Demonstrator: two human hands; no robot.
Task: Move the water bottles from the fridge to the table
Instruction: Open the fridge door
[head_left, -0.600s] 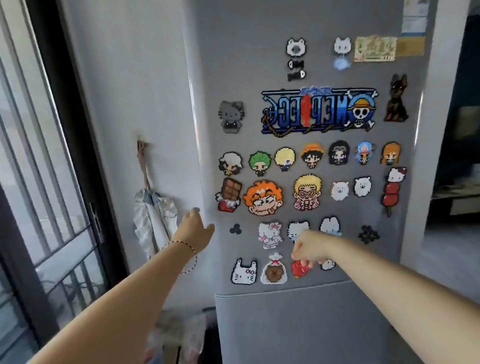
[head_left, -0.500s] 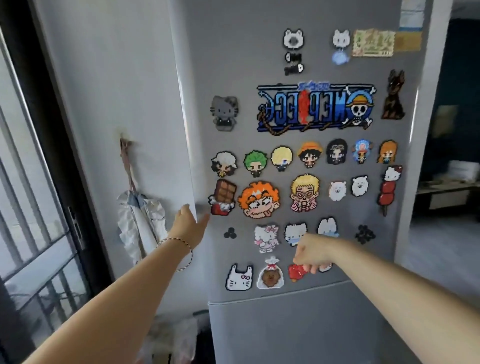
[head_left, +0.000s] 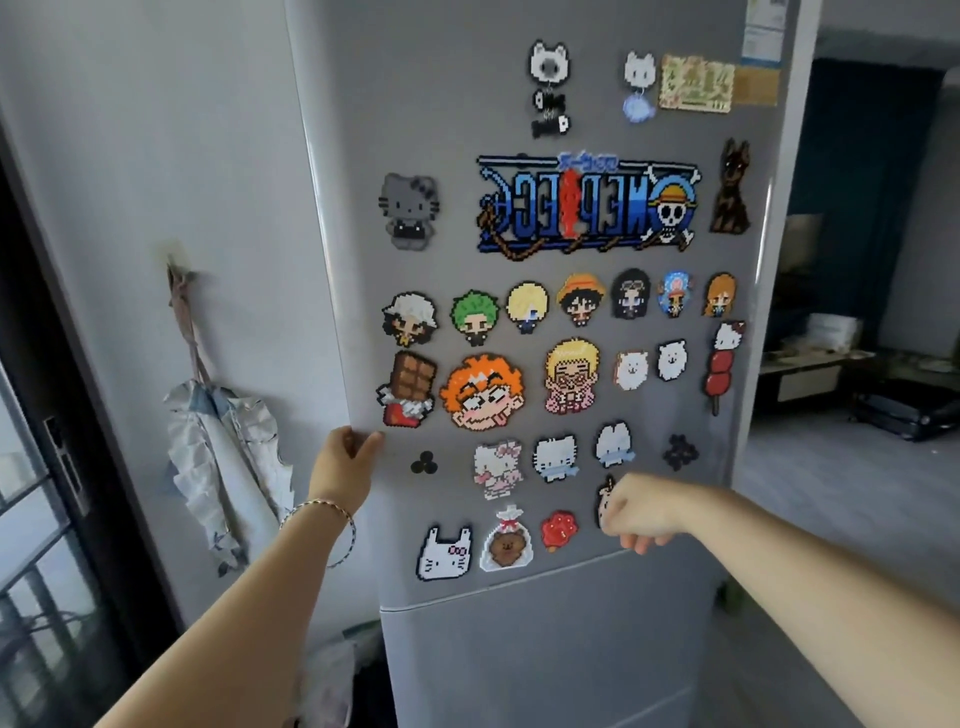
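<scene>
A tall grey fridge (head_left: 457, 119) fills the middle of the view, its upper door covered with several pixel-bead magnets. My left hand (head_left: 345, 465) curls its fingers round the left edge of the upper door at about waist-high magnet level. My right hand (head_left: 636, 512) hovers loosely closed in front of the lower right part of that door, holding nothing. The door looks closed or barely ajar. No water bottles and no table show; the fridge's inside is hidden.
A cloth bag (head_left: 223, 457) hangs from a wall hook left of the fridge. A dark-framed glass door (head_left: 47, 467) stands at far left. A lower fridge door (head_left: 545, 660) sits below. To the right a doorway opens onto a room with low furniture (head_left: 831, 374).
My left hand has moved from beside the fridge onto the upper door's left edge and closed round it. My right hand has drifted right, off the red magnet.
</scene>
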